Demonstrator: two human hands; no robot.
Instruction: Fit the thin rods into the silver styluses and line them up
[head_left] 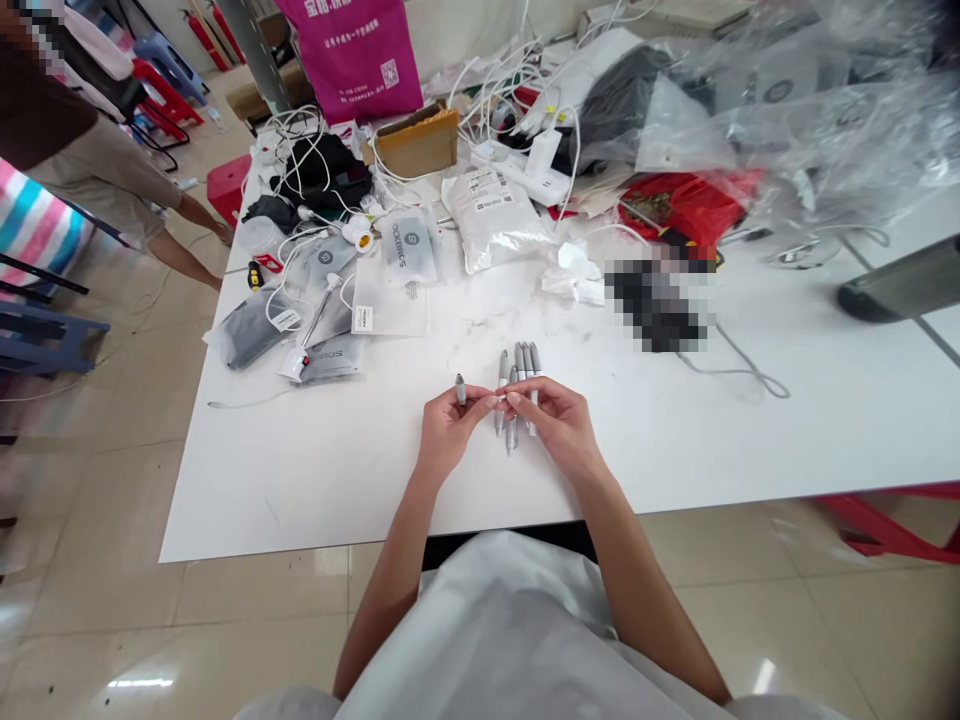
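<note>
Left-hand fingers (472, 402) pinch a grey cylinder (460, 390), right fingers (519, 398) pressed closed

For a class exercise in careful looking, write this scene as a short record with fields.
Left hand: holds a small grey part
Right hand: fingertips meet the left hand's
Under the hands: grey pen-shaped sticks
Surface: white table
Farther off: plastic pouches, white cables
Nearby: another person, standing beside the table
</note>
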